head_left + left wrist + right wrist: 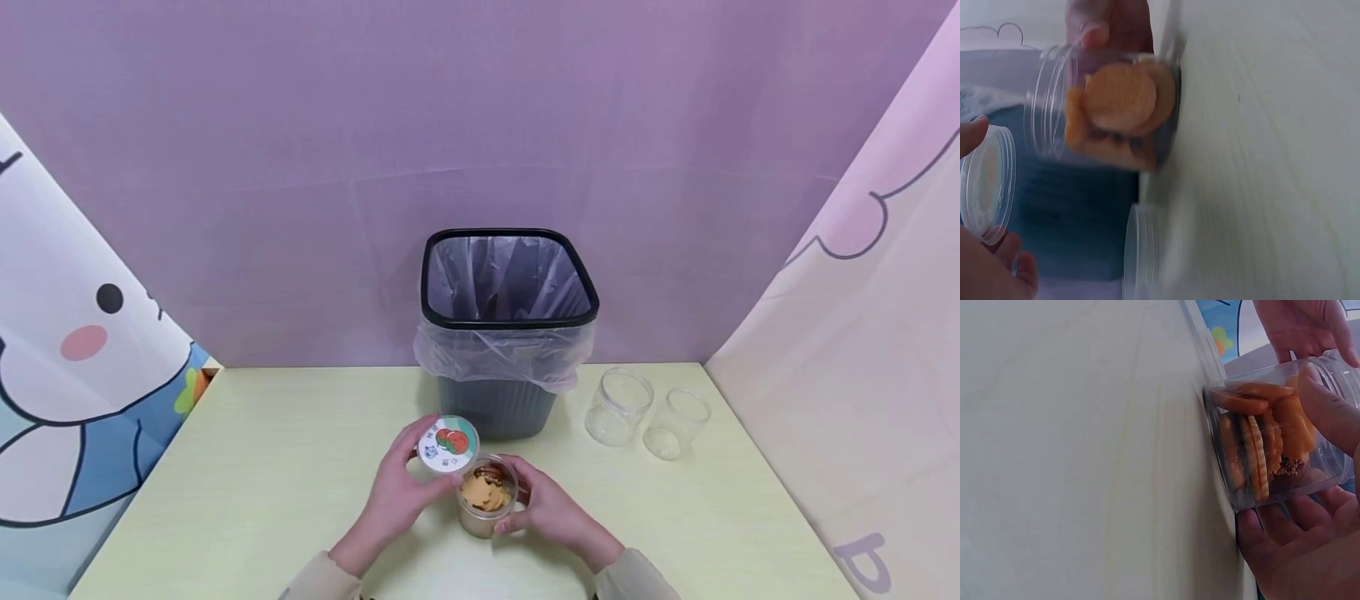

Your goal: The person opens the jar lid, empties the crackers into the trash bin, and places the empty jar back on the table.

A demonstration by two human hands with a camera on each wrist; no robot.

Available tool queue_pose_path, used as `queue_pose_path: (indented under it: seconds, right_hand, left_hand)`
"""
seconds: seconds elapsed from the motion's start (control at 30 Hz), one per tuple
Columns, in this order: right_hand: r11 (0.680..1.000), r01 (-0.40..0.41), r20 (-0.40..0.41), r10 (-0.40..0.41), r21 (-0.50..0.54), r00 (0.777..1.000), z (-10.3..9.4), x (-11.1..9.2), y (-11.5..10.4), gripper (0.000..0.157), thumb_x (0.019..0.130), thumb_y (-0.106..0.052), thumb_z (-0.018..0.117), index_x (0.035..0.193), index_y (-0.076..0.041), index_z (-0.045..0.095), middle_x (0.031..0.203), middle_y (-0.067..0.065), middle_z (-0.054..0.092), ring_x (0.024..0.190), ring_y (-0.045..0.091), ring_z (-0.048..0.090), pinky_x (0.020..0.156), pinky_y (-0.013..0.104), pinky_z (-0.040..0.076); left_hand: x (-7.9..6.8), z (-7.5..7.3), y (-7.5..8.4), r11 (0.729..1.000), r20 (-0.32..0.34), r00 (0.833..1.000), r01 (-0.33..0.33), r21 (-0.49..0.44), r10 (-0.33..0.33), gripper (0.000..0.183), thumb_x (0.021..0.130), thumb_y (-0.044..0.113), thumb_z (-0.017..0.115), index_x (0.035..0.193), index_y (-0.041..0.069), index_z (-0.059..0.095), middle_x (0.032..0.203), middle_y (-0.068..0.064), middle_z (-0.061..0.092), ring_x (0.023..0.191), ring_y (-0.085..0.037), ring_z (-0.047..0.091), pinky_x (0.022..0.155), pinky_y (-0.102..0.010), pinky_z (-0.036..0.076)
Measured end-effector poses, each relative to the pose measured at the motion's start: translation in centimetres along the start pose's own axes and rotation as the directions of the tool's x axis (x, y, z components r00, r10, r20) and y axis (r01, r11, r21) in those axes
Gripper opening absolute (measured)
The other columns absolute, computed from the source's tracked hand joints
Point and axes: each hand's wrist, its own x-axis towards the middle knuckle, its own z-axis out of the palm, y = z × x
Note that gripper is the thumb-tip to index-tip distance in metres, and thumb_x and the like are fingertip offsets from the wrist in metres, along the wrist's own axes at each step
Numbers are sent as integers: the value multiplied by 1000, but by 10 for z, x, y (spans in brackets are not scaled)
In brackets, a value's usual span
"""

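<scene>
A clear plastic jar (477, 522) of snacks stands upright on the table, uncovered. My right hand (543, 508) grips it from the right, thumb on the near side. Through its wall, round cookies (1119, 97), a sandwich cracker (1254, 456) and a piece coated in nut bits (1288, 467) show. My left hand (397, 492) holds the round lid (448, 445) by its edge, thumb at the near side. The lid's label carries a picture of red fruit. It is raised and tilted at the jar's left rim, overlapping it in the head view.
A dark trash bin (491, 408) with a black rim and translucent liner (510, 354) stands behind the jar. Two clear jars (618, 407) (675, 425) stand to its right on the pale table (300, 467). A clear plastic rim (1141, 250) shows low beside the bin in the left wrist view.
</scene>
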Motion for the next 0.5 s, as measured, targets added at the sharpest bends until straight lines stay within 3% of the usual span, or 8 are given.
queue_pose_path:
  seconds: [0.2,0.5]
  right_hand:
    - [1000,13,11,-13,19,1000,-1,1,0,87,69,-1,87,145,-8,45,144,7,52,134,29,46,108,25,35]
    - [1000,15,14,-15,18,1000,-1,1,2,88,68,-1,87,145,-7,45,144,7,52,133,29,47,107,24,36]
  left_hand:
    - [1,-18,-9,999,-45,999,16,52,-13,87,68,12,92,144,8,50,144,-8,51,118,-21,53,95,-41,44]
    - [-1,-50,-25,988,-99,991,106,110,-95,86,72,17,91,146,14,49,146,-5,49,117,-17,51,95,-36,43]
